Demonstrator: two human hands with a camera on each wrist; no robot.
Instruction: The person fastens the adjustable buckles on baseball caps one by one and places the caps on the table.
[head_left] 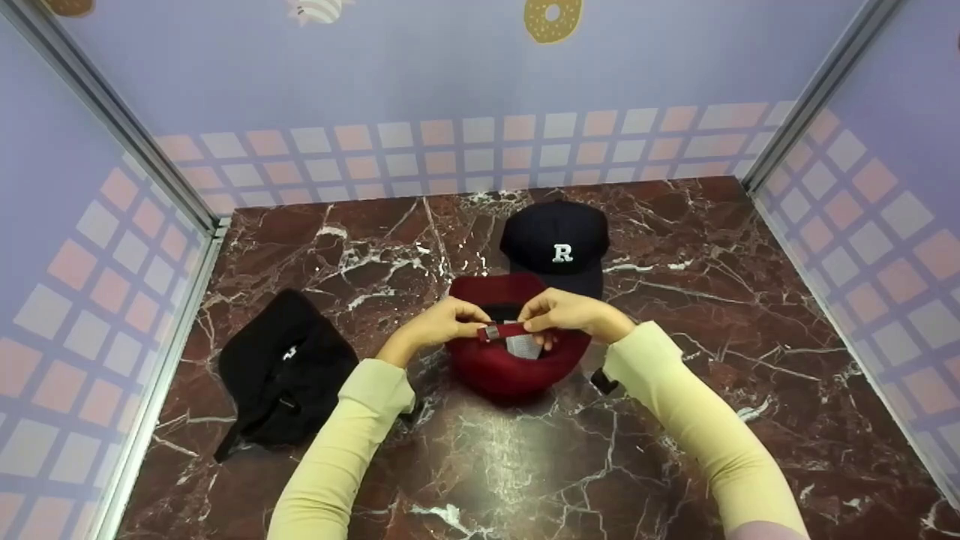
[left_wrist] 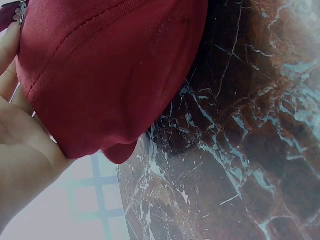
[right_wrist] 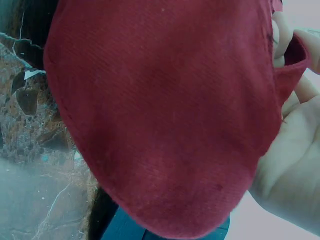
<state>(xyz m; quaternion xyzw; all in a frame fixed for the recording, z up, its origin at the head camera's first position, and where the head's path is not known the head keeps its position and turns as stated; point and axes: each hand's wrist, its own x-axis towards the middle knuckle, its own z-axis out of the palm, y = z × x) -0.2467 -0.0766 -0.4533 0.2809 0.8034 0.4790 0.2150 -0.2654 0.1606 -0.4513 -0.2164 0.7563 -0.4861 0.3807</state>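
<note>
A dark red baseball cap (head_left: 517, 375) lies crown down in the middle, its opening facing up and its brim on the far side. Across the opening runs the cap's back strap (head_left: 510, 329) with a metal buckle (head_left: 491, 331). My left hand (head_left: 442, 322) pinches the strap at the buckle end. On the other side my right hand (head_left: 574, 311) pinches the strap between thumb and fingers, some fingertips hidden under it. The crown (left_wrist: 110, 75) fills much of the left wrist view. In the right wrist view the strap (right_wrist: 292, 70) bends into a loop near the fingers.
Behind the red cap sits a navy cap (head_left: 555, 232) with a white letter R, its brim partly covered. A black cap (head_left: 289, 367) lies at the left. The marbled table (head_left: 675, 465) is bounded by a tiled-pattern back wall (head_left: 450, 75) and side walls.
</note>
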